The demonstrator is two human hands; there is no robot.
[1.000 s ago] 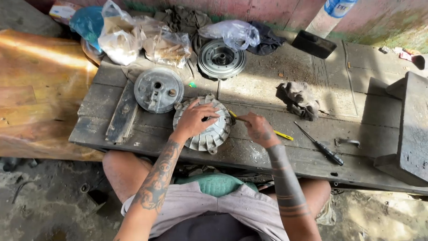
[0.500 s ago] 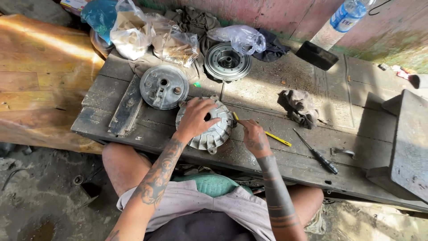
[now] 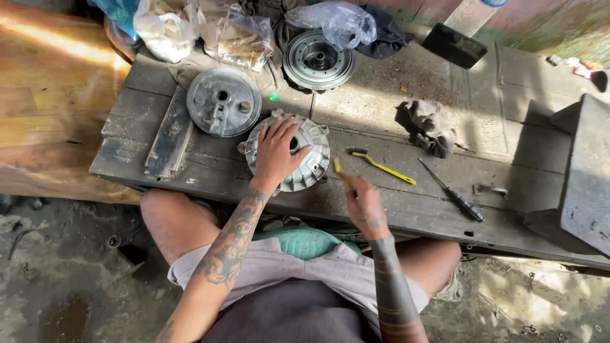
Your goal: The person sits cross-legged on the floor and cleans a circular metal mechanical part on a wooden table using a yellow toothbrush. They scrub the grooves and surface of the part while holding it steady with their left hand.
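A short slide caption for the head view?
Left hand on a round metal housing; right hand holding a yellow tool.

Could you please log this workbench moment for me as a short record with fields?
Setting: weathered wooden bench, person seated at it
Left hand: palm pressed flat on a round finned metal part
Right hand: grip on a yellow-handled tool, blurred
Nearby: yellow brush, screwdriver, grey rag, round metal plate, pulley
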